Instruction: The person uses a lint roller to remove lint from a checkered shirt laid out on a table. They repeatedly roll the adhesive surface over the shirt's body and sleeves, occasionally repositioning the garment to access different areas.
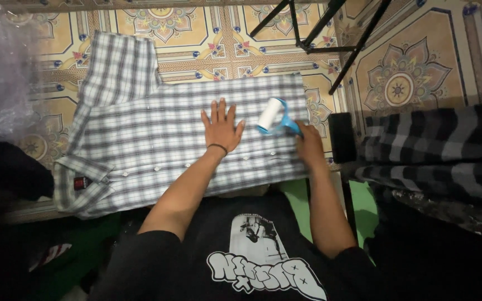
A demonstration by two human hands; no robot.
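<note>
Pressing flat with fingers spread, the left hand (221, 127) pins a grey-and-white plaid button-up shirt (157, 139) laid across the patterned floor tiles (403, 83) at the centre of the frame. Just right of it, the right hand (309, 146) is clenched around the blue handle of a white lint roller (273, 116), whose roll rests on the fabric. A dark striped garment (436, 150) at right is cut off by the frame edge.

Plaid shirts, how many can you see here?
2. A light grey plaid shirt lies spread flat under the left hand; a darker plaid one is piled at right. Others may be hidden in the dark.
</note>
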